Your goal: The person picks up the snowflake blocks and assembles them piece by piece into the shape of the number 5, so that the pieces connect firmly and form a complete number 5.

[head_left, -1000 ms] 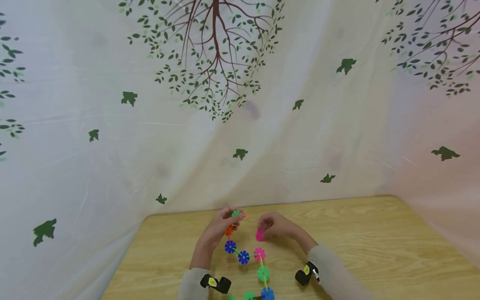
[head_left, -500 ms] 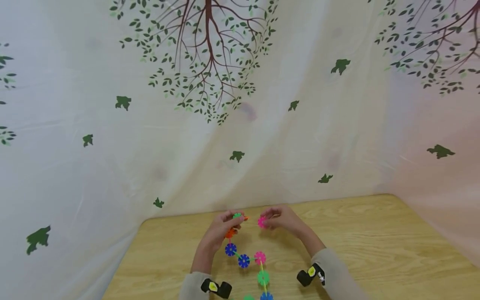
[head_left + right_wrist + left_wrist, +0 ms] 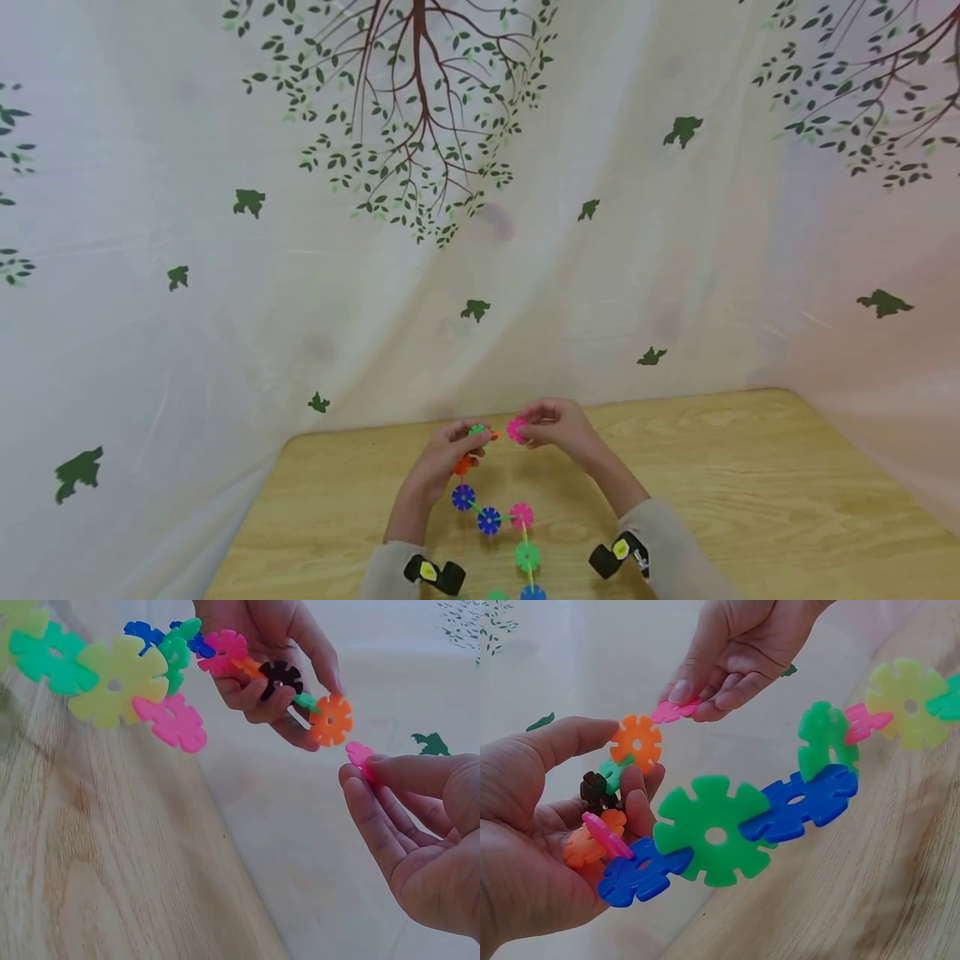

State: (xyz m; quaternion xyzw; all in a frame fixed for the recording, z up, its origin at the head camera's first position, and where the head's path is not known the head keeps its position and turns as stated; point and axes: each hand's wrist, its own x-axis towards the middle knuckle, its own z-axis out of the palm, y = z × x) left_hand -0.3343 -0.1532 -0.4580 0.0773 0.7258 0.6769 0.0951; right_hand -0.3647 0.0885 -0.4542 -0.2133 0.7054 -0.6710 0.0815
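My left hand point(image 3: 441, 457) grips one end of a chain of notched plastic snowflake discs. In the left wrist view its thumb and fingers curl round the end discs: an orange disc point(image 3: 649, 754) at the tip, then a green, a black point(image 3: 592, 787), an orange and a pink one. From there the chain runs on through blue discs point(image 3: 649, 881) and a large green disc point(image 3: 694, 814). My right hand point(image 3: 562, 429) pinches a single pink disc point(image 3: 358, 752) between thumb and fingers. That pink disc is close beside the orange end disc, with a small gap in the right wrist view.
The rest of the chain, with a pink disc point(image 3: 521, 516) and a green disc point(image 3: 528, 557), trails toward me and out of the head view. Below is a wooden table point(image 3: 675, 500), with a leaf-printed curtain point(image 3: 360, 333) behind its far edge.
My right hand has lifted the pink disc up and away from me, then brought it left, nearer the chain's orange end disc. My left hand has stayed almost in place.
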